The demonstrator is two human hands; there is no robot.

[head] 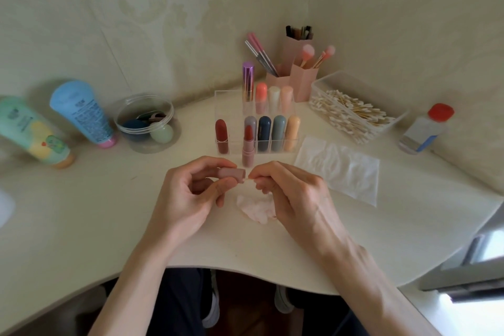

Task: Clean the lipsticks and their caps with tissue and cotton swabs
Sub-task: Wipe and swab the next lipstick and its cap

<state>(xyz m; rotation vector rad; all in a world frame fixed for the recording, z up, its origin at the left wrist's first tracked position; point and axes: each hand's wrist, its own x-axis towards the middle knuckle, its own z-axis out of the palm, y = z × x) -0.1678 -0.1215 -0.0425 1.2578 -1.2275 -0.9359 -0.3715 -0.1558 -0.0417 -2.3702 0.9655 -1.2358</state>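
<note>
Far out at nine o'clock on the table (81,213), a green tube (32,131) and a blue tube (81,114), both on their sides, well apart from the work and likely just parked there. At ten o'clock, a round clear tub (147,123) of sponges. At twelve o'clock, a clear organiser (218,95) with capped lipsticks (278,131) upright in its slots, probably against rolling; in its leftmost front slot, by the look of it, a dark red lipstick (222,136). Just below centre, the left hand (188,194), fingers (215,165) clamped round a dusty-pink cap (231,173), held level with the open mouth toward three o'clock, seemingly for straight entry from the other side. Just beyond the cap toward twelve, its likely partner: an uncapped lipstick (248,148), pink base, red-brown bullet raised, upright on the table in front of the organiser, presumably to spare the bullet any contact with the surface. At the cap's mouth, apparently a thin cotton swab (248,178), too small to tell how deep. Below it toward six, a crumpled tissue (257,209), stained pink, near at hand for wiping. Then the right hand (294,194), fingers (270,169) pinched together on the swab's stem. At two o'clock, a flat tissue (341,169), clean-looking; beyond it at one, a clear box of cotton swabs (354,114); at three o'clock, a bottle (425,128) with a red lid, all on the right hand's side for easy reach.
</note>
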